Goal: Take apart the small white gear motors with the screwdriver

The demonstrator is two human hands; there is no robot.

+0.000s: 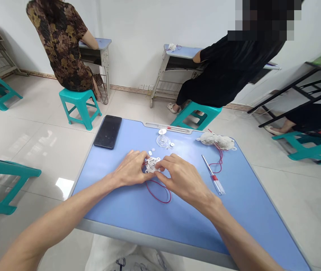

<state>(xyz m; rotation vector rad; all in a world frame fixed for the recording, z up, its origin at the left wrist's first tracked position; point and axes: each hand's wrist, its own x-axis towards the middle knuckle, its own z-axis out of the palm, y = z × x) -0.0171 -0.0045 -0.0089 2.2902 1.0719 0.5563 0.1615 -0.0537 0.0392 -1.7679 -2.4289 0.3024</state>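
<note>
My left hand and my right hand meet at the middle of the blue desk. Both pinch a small white round plastic part that rests on the desk. A red wire loops out from under the part toward me. Just beyond my fingers lie a clear round cover, a small white disc and a few tiny white pieces. A screwdriver with a clear handle lies to the right of my right hand.
A black phone lies at the desk's far left. Two white parts with red wires sit at the far right. Two people sit on teal stools at desks by the wall. More teal stools stand left and right.
</note>
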